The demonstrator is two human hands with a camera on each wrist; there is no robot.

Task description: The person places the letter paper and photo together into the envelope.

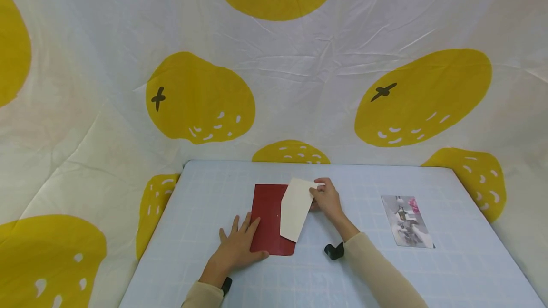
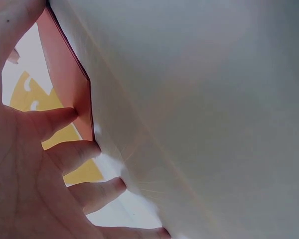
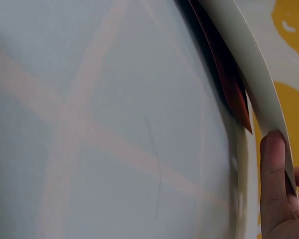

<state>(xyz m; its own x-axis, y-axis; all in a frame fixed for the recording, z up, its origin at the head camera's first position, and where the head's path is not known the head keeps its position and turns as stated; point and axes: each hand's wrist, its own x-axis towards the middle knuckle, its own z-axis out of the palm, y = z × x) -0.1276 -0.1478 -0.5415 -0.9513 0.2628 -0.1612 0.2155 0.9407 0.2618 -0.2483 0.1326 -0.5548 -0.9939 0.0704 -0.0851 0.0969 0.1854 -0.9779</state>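
A flat red piece like a card or envelope [image 1: 266,220] lies on the table, its exact kind not shown. Over its right side, a stiff cream sheet [image 1: 295,208] stands raised and slanted, with a thin red line along its lower edge. My right hand [image 1: 327,198] pinches this sheet at its upper right edge between thumb and fingers; in the right wrist view the sheet [image 3: 256,74] bows above a dark red pointed edge [image 3: 234,99]. My left hand [image 1: 239,246] is spread at the red piece's left side, fingers and thumb touching its left and lower edges.
A grey picture card with a pink flower [image 1: 408,222] lies on the table at the right. The table [image 1: 205,194] has a pale blue checked cover. Behind it hangs a white cloth [image 1: 299,84] printed with yellow fruit. Black wrist cameras sit at both wrists.
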